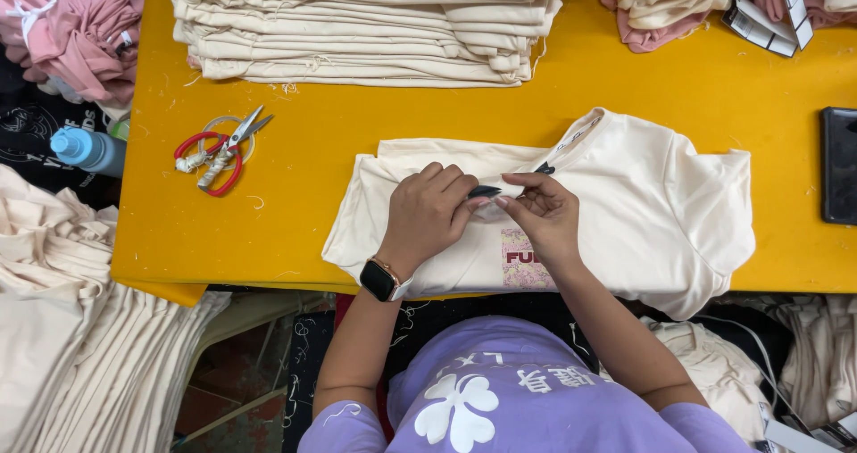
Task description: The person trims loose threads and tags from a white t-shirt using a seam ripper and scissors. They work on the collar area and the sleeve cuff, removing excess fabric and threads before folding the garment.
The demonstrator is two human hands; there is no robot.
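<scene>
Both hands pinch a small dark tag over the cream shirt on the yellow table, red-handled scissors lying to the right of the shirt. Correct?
Not quite. The head view shows the red-handled scissors to the left of the cream shirt, not the right. The rest holds: left hand and right hand pinch the small dark tag on the yellow table.

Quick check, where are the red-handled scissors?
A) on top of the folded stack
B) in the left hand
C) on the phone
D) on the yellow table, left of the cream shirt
D: the red-handled scissors lie alone on the yellow table, left of the cream shirt, touched by neither hand.
</scene>
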